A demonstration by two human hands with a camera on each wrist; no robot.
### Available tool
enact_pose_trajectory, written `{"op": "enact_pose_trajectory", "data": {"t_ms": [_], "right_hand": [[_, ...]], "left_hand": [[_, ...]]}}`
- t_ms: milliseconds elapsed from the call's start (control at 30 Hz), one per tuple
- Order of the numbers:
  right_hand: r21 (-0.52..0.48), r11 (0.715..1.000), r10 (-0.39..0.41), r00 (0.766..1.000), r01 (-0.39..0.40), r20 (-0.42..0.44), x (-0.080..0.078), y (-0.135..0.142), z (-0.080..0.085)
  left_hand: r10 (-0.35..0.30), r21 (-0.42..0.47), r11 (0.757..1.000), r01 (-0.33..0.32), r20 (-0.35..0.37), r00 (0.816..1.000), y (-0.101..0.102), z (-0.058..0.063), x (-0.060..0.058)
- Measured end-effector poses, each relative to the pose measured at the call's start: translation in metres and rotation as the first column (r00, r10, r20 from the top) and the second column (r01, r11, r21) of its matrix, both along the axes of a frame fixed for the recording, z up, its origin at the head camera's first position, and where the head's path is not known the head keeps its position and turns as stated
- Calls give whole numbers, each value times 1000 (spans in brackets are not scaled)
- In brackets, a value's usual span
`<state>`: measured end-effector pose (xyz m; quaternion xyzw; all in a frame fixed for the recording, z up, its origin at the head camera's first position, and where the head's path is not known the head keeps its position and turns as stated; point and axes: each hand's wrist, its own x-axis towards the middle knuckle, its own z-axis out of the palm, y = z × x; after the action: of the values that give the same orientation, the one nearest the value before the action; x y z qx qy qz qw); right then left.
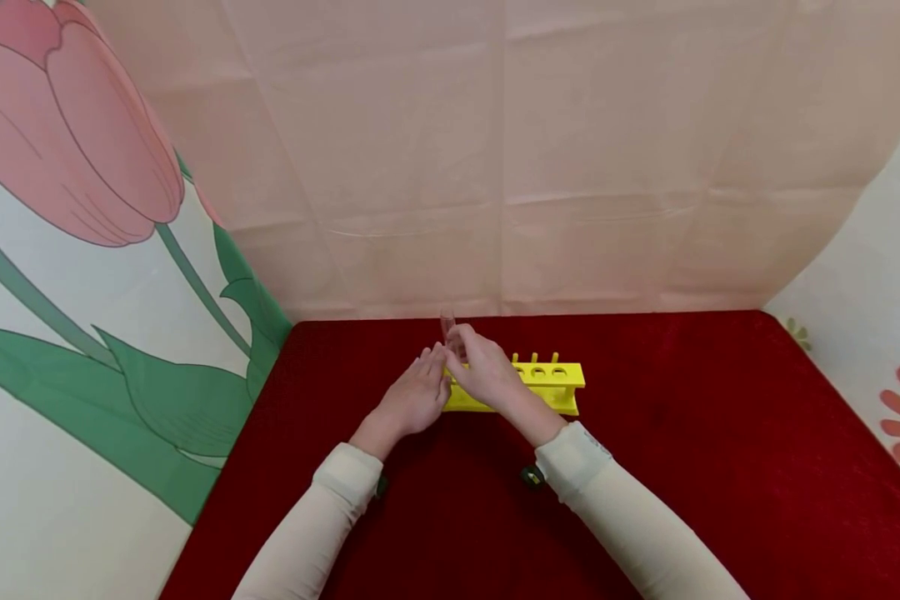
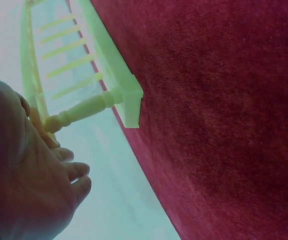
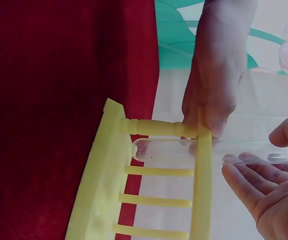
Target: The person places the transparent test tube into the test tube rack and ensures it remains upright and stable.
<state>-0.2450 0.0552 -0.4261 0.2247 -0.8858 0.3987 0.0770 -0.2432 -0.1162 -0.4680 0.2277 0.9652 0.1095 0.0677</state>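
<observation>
A clear test tube (image 3: pixel 164 151) passes through the top bar of a yellow test tube rack (image 1: pixel 562 375), in the hole at its left end. Its rounded bottom lies at the rack's base. My right hand (image 1: pixel 483 367) holds the tube's upper part loosely, with the thumb (image 3: pixel 286 132) on one side and the fingers (image 3: pixel 256 185) on the other. At the rack's left end, my left hand (image 1: pixel 416 396) grips the top bar, its thumb and fingers on opposite faces. The left fingertips are partly hidden behind the bar in the right wrist view.
The rack stands on a table with a dark red cloth (image 1: pixel 682 433). Behind it hangs a pinkish curtain (image 1: pixel 570 167), close to the table's far edge. A tulip-patterned sheet (image 1: pixel 82 292) is on the left, and a white flowered one (image 1: pixel 870 333) on the right.
</observation>
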Motion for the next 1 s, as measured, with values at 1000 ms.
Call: {"op": "enact_pose_trajectory", "data": {"t_ms": [1000], "right_hand": [[16,1000,-27,1000,27,1,-2,1,-25]], "left_hand": [[9,-12,1000,-9,-24,1000,1,-2,0]]}}
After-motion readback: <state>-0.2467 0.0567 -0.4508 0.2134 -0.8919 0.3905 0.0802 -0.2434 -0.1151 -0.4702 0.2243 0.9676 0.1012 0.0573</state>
